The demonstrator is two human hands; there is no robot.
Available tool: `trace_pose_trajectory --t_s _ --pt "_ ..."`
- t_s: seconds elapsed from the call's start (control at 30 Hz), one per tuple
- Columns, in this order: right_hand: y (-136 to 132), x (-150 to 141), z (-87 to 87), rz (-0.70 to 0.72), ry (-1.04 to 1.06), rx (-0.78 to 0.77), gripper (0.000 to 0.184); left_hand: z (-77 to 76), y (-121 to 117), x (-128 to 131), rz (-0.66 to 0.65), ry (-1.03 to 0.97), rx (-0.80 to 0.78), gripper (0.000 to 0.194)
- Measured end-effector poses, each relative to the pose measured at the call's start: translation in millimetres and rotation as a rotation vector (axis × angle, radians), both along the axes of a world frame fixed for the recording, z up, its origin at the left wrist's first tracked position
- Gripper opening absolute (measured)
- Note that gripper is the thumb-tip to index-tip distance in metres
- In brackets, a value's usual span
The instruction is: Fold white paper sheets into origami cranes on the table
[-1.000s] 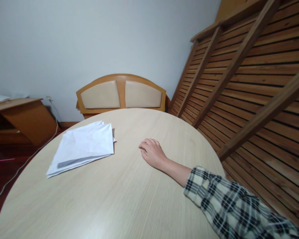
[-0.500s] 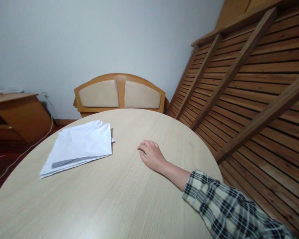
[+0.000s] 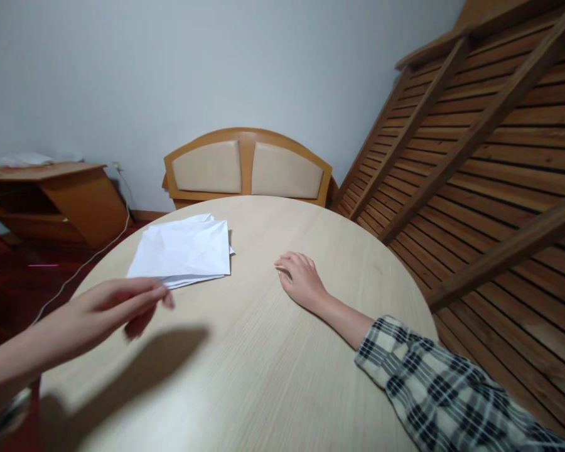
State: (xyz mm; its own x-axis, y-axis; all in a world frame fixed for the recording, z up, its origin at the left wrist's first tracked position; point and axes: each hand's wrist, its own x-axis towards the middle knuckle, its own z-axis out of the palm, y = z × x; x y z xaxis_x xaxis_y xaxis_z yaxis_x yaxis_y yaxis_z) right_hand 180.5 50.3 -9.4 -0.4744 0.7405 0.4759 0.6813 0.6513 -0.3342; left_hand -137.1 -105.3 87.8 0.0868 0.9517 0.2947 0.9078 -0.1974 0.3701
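Observation:
My left hand hovers over the left part of the round pale wooden table, casting a dark shadow on it. Its fingers are loosely bent and apart, somewhat blurred, and I see nothing in them. Just beyond its fingertips lies a loose stack of folded white paper sheets; whether the fingers touch it I cannot tell. Right of the stack, my right hand rests on the tabletop, palm down, fingers slightly curled with a gap beside the thumb. A plaid sleeve covers that forearm.
Behind the table stands a wooden headboard with two beige panels against the wall. A slatted wooden frame leans along the right side. At the left are a wooden desk and a white cable on the floor.
My left hand has come into view from the left, near the paper stack. The view has shifted, so the table and furniture appear farther right. My right hand keeps its resting pose.

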Motion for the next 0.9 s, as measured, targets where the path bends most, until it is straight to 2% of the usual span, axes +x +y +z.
trace_pose_trajectory --t_s 0.03,0.07,0.1,0.17,0.27,0.33,0.4,0.47,0.53,0.7,0.8,0.9 --pt "0 -2 1.0 -0.013 0.027 -0.004 0.024 -1.0 19 9 -0.031 -0.033 -0.11 0.051" --pt "-1 -5 1.8 -0.032 0.057 -0.017 0.026 -3.8 39 18 -0.021 -0.059 -0.139 0.051" --pt "-1 -10 2.3 -0.051 0.087 -0.041 0.028 -8.4 58 27 0.009 -0.045 -0.096 0.046" --pt "0 -21 2.2 -0.074 0.157 -0.106 0.034 -23.0 91 40 -0.028 0.092 -0.001 0.041" --pt "3 -37 -0.8 -0.052 0.29 -0.138 0.041 -51.9 121 46 0.003 0.226 0.103 0.047" --pt "6 -41 -2.8 -0.001 0.329 -0.091 0.043 -69.1 127 42 0.028 0.278 0.181 0.058" --pt "7 -42 -3.4 0.059 0.33 -0.041 0.043 -80.9 126 34 0.047 0.299 0.186 0.073" --pt "7 -40 -2.6 0.089 0.328 -0.027 0.041 -87.3 125 25 0.062 0.294 0.14 0.084" --pt "7 -38 -1.3 0.099 0.328 -0.039 0.039 -90.1 126 17 0.063 0.273 0.084 0.086" --pt "9 -38 -1.5 0.108 0.35 -0.082 0.036 -88.0 128 12 0.022 0.171 -0.003 0.068" --pt "11 -38 -2.7 0.101 0.383 -0.115 0.035 -78.1 124 18 -0.007 0.153 -0.03 0.057" --pt "13 -37 -3.3 0.109 0.394 -0.126 0.035 -64.8 120 24 0.045 0.202 -0.067 0.046"
